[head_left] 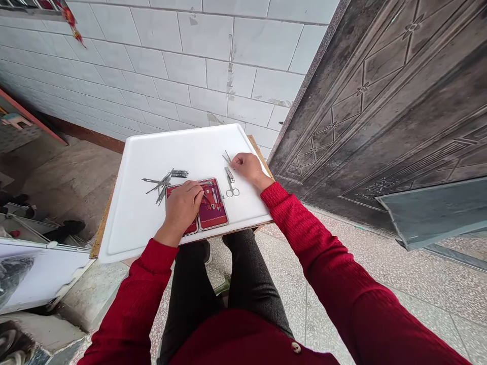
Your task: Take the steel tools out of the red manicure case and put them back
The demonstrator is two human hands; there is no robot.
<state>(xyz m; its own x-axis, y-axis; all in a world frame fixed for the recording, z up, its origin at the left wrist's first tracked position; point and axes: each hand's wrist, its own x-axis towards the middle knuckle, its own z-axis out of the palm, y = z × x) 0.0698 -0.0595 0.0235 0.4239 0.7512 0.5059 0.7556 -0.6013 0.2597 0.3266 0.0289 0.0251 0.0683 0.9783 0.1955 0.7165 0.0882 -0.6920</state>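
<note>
A wall of pale tiles runs behind the scene, and a dark, patterned door stands on the right. In front of the wall, a white tabletop with a raised rim is set before a person in a deep red top and dark trousers. At its near edge lies an open red case with small tools inside. The left hand rests over the case's left half, fingers together; whether it grips anything cannot be told. The right hand, fingers drawn narrow, is at the tabletop's right side, beside thin metal tools; its grip is unclear. Left of the case, slim metal implements lie crossed in a loose pile near a nail clipper. Small scissors and another clipper lie just below the right hand.
</note>
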